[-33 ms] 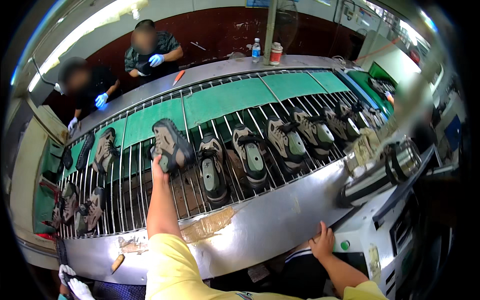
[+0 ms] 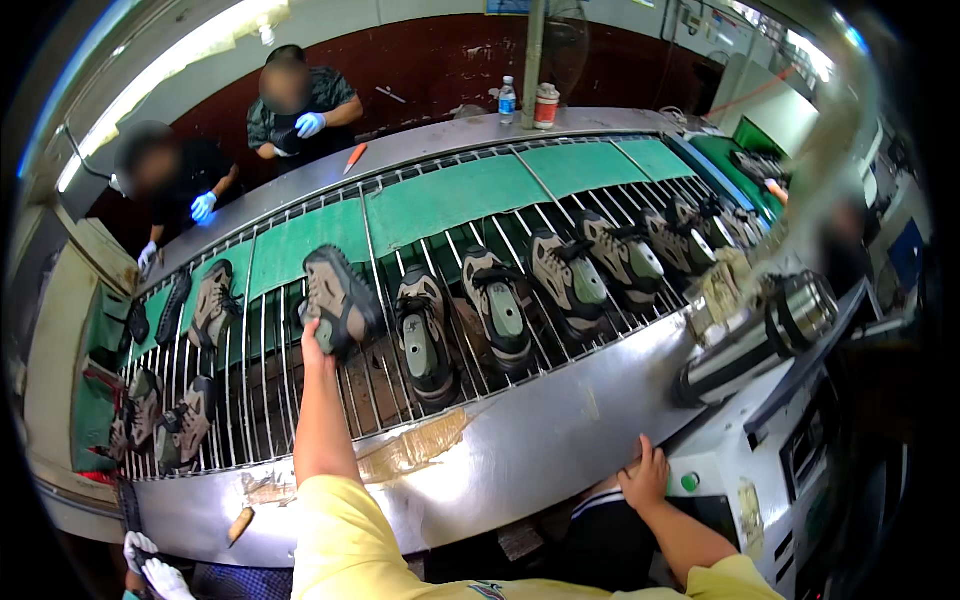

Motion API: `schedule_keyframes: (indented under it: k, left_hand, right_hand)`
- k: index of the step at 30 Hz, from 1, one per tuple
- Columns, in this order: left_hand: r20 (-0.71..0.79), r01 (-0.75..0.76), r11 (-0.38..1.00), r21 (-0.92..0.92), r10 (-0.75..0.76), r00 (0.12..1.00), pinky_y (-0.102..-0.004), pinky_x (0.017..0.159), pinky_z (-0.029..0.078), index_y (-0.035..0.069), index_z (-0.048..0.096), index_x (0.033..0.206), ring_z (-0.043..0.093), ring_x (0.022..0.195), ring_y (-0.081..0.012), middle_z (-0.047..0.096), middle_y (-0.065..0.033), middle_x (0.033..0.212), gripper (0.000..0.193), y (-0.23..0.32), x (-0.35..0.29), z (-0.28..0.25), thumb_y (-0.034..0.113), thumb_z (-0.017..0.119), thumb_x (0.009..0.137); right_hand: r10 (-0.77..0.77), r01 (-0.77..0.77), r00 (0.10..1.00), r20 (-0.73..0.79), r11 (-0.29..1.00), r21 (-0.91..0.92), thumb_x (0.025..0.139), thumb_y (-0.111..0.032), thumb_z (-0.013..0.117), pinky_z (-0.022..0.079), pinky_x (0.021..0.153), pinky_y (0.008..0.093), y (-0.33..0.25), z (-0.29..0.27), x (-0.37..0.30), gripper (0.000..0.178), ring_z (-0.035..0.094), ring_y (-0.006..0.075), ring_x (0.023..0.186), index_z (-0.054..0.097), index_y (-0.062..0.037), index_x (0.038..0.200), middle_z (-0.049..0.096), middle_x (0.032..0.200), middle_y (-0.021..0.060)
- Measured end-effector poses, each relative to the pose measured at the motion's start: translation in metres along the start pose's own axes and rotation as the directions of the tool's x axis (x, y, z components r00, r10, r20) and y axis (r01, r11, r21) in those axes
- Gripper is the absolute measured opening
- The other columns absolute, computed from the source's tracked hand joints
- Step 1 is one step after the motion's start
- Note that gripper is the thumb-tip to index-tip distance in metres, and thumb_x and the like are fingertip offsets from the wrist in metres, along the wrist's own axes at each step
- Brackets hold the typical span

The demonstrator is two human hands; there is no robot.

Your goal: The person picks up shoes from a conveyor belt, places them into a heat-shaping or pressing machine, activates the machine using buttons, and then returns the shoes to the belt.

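My left hand (image 2: 316, 343) grips a brown-and-black sports shoe (image 2: 338, 300) by its heel end. The shoe is tilted over the metal bars of a rack-like conveyor (image 2: 262, 375), its dark sole edge facing right; whether it touches the bars I cannot tell. Just right of it lies a similar shoe (image 2: 424, 335) with a green last inside, toe pointing away from me. My right hand (image 2: 645, 476) holds nothing visible, its fingers loosely apart at the near edge of the steel table (image 2: 530, 450), beside a green button (image 2: 690, 482).
More lasted shoes (image 2: 568, 280) line the bars rightward, and several shoes (image 2: 185, 425) lie at left. Green mats (image 2: 455, 198) cover the far bars. A steel flask (image 2: 755, 345) stands at right. Two gloved co-workers (image 2: 312, 123) are across; other gloved hands (image 2: 163, 577) show lower left.
The shoe in my left hand sits slightly lower and nearer to me. My right hand stays in place.
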State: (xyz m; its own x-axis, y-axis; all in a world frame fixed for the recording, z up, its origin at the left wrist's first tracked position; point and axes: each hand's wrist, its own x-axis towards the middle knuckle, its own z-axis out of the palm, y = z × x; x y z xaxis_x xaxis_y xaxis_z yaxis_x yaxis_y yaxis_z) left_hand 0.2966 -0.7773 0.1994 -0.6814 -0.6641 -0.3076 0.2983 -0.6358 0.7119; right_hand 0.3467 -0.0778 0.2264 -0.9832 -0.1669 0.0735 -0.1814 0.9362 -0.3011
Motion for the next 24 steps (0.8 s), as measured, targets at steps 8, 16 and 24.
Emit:
schedule_keyframes:
  k: [8, 16, 24]
  left_hand:
    - [-0.043, -0.104, 0.99, 0.097, 0.109, 0.993, -0.0415, 0.091, 0.049, -0.001, 0.054, 0.116, 0.061, 0.101, -0.0292, 0.062, -0.0141, 0.112, 0.044, 0.06, -0.273, -0.117, 0.022, 0.06, 0.078]
    - [0.162, -0.003, 0.998, -0.07, 0.014, 0.987, -0.0449, 0.104, 0.039, -0.003, 0.038, 0.137, 0.052, 0.117, -0.0358, 0.052, -0.0189, 0.13, 0.076, 0.013, -0.513, -0.076, 0.028, 0.061, 0.07]
    - [0.377, 0.267, 0.951, 0.156, -0.307, 0.874, -0.0442, 0.105, 0.039, -0.002, 0.038, 0.137, 0.052, 0.118, -0.0351, 0.052, -0.0187, 0.131, 0.081, -0.07, -0.52, 0.016, 0.036, 0.06, 0.069]
  right_hand:
    - [-0.032, 0.031, 0.999, 0.0, 0.986, 0.161, 0.068, -0.024, 0.076, 0.041, 0.09, 0.0452, -0.002, 0.008, -0.015, 0.085, 0.053, 0.033, 0.096, 0.033, -0.0085, 0.14, 0.054, 0.099, 0.0173]
    - [-0.627, -0.426, 0.636, 0.449, 0.201, 0.882, 0.081, -0.028, 0.073, 0.043, 0.095, 0.0365, -0.171, -0.046, -0.084, 0.096, 0.054, 0.0244, 0.11, 0.009, -0.012, 0.15, 0.05, 0.126, 0.0213]
    - [-0.555, -0.434, 0.786, 0.272, -0.183, 0.882, 0.073, -0.028, 0.078, 0.02, 0.112, 0.0384, -0.177, -0.11, -0.105, 0.113, 0.02, 0.0273, 0.139, -0.002, -0.0101, 0.151, 0.019, 0.151, 0.015]
